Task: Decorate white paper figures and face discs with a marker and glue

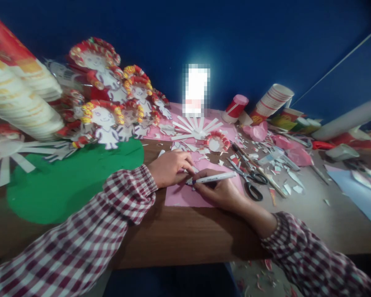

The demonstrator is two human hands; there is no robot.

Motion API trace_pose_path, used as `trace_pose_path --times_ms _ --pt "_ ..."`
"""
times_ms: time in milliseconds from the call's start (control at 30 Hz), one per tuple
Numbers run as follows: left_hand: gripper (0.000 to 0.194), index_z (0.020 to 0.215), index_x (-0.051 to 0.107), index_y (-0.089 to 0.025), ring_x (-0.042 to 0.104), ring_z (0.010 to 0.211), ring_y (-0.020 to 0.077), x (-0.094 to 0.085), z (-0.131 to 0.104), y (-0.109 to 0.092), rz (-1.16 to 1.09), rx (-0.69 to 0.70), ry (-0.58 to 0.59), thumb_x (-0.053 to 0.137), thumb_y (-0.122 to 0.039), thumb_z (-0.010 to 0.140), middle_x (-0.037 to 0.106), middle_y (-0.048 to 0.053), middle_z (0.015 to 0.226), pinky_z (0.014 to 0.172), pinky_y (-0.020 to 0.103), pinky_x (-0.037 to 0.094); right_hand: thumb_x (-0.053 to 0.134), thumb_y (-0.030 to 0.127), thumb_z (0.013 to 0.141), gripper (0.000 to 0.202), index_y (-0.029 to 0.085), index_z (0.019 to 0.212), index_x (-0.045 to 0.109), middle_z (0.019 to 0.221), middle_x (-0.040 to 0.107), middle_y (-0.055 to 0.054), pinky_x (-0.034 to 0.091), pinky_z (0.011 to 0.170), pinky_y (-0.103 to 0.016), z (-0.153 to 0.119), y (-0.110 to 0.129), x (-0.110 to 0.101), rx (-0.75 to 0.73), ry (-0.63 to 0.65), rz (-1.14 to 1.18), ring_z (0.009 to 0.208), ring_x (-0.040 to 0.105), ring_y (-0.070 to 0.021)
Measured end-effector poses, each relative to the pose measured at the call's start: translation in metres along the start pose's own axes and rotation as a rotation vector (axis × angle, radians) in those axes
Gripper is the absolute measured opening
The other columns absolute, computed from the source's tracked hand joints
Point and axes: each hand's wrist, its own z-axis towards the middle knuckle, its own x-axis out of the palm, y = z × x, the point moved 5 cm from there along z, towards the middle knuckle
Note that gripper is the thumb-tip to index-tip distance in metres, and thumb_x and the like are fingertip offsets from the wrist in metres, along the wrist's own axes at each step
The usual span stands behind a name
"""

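You face a deep blue wall (136, 33) rising behind the surface (148, 243), which is brown with a wood-like look. Above the surface's far edge you see a bright, pixelated white patch (198, 86), its source unclear, with a bluish glow around it. A thin pale line (336, 62) slants across the blue beyond the surface's right end. Light leaves a greyish sheen on the surface's right part; below its front edge, you glimpse greyish floor (247, 278) strewn with small scraps (268, 264).

A white marker (216, 177) slants above pink paper (179, 199).
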Motion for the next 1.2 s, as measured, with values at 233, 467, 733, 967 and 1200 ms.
trace_pose_path --times_ms 233,467,733,967,1200 --pt "0.016 0.088 0.074 -0.025 0.057 0.094 0.0186 0.001 -0.001 0.002 0.012 0.013 -0.006 0.06 -0.02 0.08 0.066 0.003 0.1 0.085 0.033 0.043 0.059 0.021 0.08 0.007 0.019 0.084 0.064 0.074 0.065 0.0 0.044 0.058 -0.022 0.0 0.0 -0.001 0.039 -0.011 -0.01 0.064 0.057 -0.0126" --pt "0.018 0.086 0.073 -0.022 0.058 0.093 0.0186 0.001 -0.001 0.001 0.026 0.023 -0.012 0.059 -0.016 0.078 0.066 0.004 0.101 0.084 0.033 0.044 0.059 0.023 0.079 0.003 0.019 0.078 0.06 0.069 0.062 0.0 0.044 0.055 -0.022 0.0 -0.006 -0.004 0.105 -0.085 0.059 0.062 0.055 -0.0126" --pt "0.017 0.086 0.074 -0.023 0.058 0.094 0.0187 0.0 0.0 0.001 0.013 0.016 -0.012 0.059 -0.017 0.079 0.066 0.004 0.1 0.085 0.033 0.044 0.059 0.025 0.08 0.006 0.02 0.083 0.061 0.071 0.062 0.0 0.043 0.054 -0.022 -0.002 -0.007 0.0 0.104 -0.042 0.068 0.062 0.055 -0.0123" --pt "0.019 0.088 0.074 -0.022 0.057 0.094 0.0187 0.001 -0.001 0.001 0.023 0.008 -0.005 0.059 -0.016 0.078 0.066 0.004 0.101 0.086 0.032 0.044 0.059 0.024 0.078 0.005 0.019 0.081 0.061 0.068 0.061 0.0 0.042 0.053 -0.022 -0.001 -0.002 -0.003 0.111 -0.039 0.045 0.06 0.053 -0.0119" --pt "0.022 0.085 0.073 -0.023 0.057 0.093 0.0176 0.0 -0.001 -0.001 0.05 0.007 -0.014 0.056 -0.012 0.076 0.066 0.003 0.101 0.084 0.031 0.045 0.062 0.043 0.078 0.024 0.02 0.081 0.055 0.062 0.056 0.001 0.044 0.05 -0.024 0.001 -0.015 -0.013 0.211 -0.084 0.464 0.054 0.053 -0.0123"
